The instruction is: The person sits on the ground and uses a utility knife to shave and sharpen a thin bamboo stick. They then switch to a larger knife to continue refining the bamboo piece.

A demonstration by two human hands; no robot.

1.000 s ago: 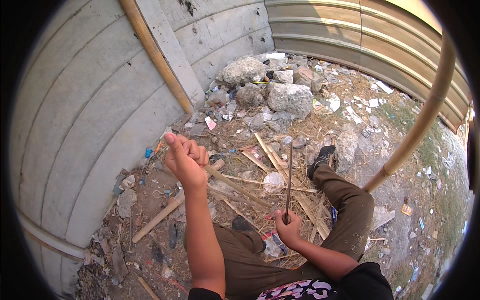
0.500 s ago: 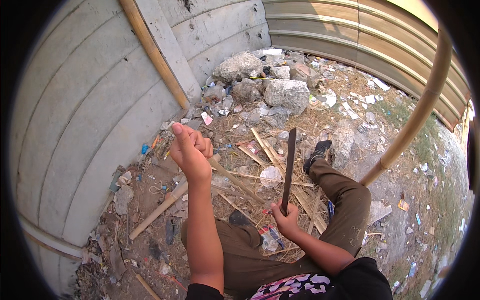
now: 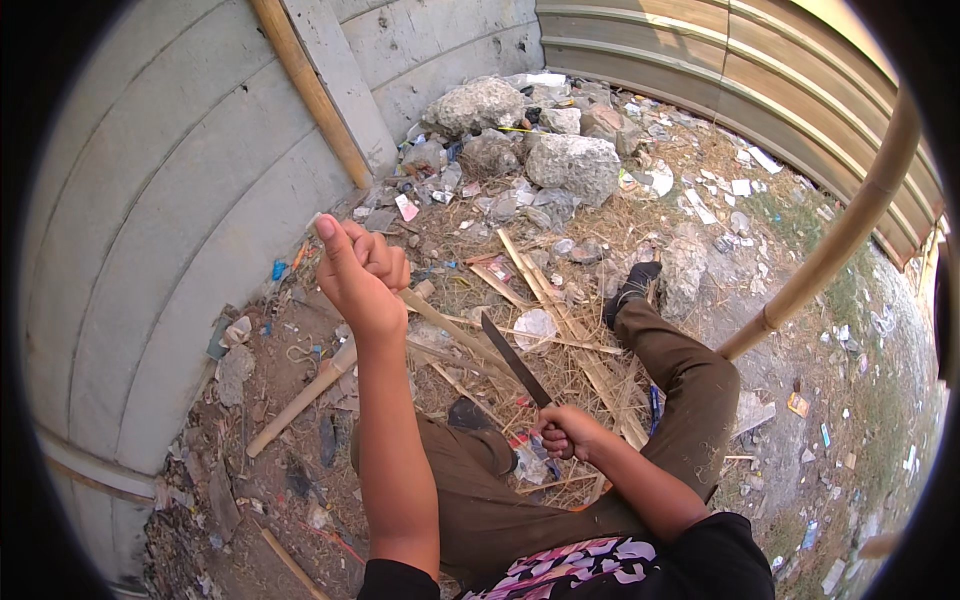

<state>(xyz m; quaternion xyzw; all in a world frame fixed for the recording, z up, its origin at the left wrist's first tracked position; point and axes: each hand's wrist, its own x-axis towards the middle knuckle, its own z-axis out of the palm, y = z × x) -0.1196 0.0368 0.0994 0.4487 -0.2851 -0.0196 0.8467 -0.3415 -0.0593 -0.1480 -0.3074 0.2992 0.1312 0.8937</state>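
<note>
Two hands raised over littered ground: left hand [image 3: 362,275] fisted round a thin bamboo strip [image 3: 455,335] (thumb up), near the grey wall [image 3: 150,230]; right hand [image 3: 565,432] gripping a dark machete [image 3: 515,360], blade angled far-left. Rocks [image 3: 570,160] far beyond.

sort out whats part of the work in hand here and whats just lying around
In hand:
knife gripped by right hand
thin bamboo strip held by left hand

Lying about:
rocks
bamboo pole against wall
paper scraps
</note>
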